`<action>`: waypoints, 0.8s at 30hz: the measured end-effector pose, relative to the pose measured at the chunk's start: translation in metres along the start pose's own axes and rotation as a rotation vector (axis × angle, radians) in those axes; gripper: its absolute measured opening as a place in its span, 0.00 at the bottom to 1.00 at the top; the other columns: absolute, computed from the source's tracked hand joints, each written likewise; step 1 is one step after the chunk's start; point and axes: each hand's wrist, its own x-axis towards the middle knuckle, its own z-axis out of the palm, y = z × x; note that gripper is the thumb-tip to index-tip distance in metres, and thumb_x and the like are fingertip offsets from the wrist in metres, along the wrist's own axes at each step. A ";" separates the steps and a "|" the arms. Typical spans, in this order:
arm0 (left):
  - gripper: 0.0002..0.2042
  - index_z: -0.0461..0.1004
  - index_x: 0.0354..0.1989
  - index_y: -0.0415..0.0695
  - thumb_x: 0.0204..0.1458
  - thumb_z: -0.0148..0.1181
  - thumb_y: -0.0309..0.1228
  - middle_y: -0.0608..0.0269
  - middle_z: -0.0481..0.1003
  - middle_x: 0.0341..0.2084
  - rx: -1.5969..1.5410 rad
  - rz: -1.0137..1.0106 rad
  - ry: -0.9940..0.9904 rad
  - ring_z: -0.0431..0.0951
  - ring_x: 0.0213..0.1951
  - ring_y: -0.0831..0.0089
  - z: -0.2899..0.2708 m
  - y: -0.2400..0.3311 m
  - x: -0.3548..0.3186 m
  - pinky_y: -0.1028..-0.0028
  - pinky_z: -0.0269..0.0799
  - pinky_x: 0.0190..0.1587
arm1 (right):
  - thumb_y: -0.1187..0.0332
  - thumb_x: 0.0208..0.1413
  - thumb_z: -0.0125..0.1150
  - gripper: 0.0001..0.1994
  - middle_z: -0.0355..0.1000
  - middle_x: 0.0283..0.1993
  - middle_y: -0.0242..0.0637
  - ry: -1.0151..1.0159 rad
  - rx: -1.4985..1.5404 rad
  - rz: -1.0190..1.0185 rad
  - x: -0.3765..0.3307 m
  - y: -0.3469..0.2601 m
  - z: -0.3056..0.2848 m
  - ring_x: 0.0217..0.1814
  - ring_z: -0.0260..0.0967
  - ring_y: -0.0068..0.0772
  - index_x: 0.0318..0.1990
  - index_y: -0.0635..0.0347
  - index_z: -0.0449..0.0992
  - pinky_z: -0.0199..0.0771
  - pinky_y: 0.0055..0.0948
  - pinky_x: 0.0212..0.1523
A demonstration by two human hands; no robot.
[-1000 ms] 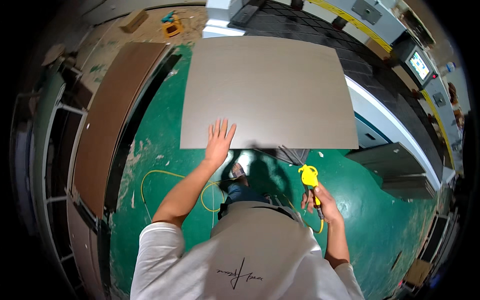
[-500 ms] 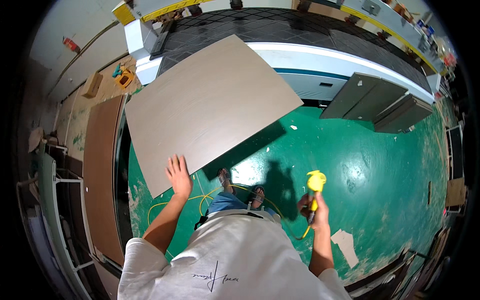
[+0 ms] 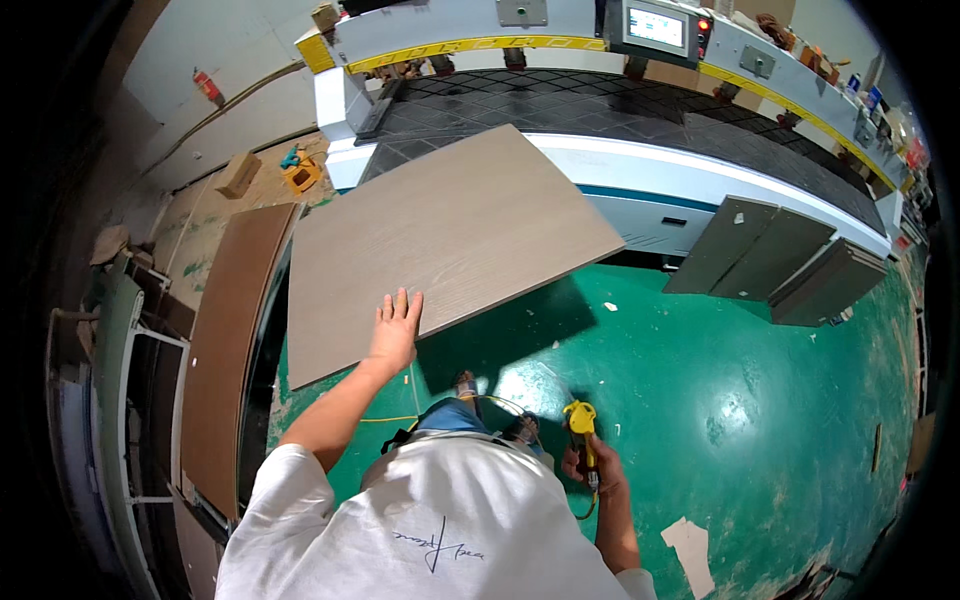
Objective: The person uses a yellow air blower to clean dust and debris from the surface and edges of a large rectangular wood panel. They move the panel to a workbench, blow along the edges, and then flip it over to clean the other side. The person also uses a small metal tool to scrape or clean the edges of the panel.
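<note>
Resting flat on the big wood-grain panel (image 3: 450, 225), the left hand (image 3: 396, 335) has its fingers spread and palm down near the panel's near edge, arm stretched out forward from the shoulder. That panel lies tilted across the corner of the machine table (image 3: 640, 105), its near part hanging out over the green floor (image 3: 740, 400) and casting a dark shadow below it. The right hand (image 3: 590, 470) hangs low by the person's side, its grip wrapped tight around a yellow tool (image 3: 581, 425) that points up and forward; a yellow hose (image 3: 385, 419) trails on the floor by the feet. Farther out, grey boards (image 3: 765, 255) lean against the machine's white side, a long brown panel (image 3: 225, 340) stands at the left, and a small orange box (image 3: 300, 176) sits on the floor beyond; what it holds I cannot tell.
</note>
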 end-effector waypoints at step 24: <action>0.25 0.80 0.48 0.39 0.57 0.66 0.51 0.56 0.81 0.38 -0.327 -0.200 0.794 0.80 0.41 0.68 -0.350 -0.360 0.100 0.69 0.75 0.46 | 0.63 0.67 0.57 0.23 0.76 0.51 0.35 0.405 -1.099 -0.931 0.302 -0.293 0.229 0.41 0.71 0.21 0.66 0.59 0.69 0.73 0.23 0.33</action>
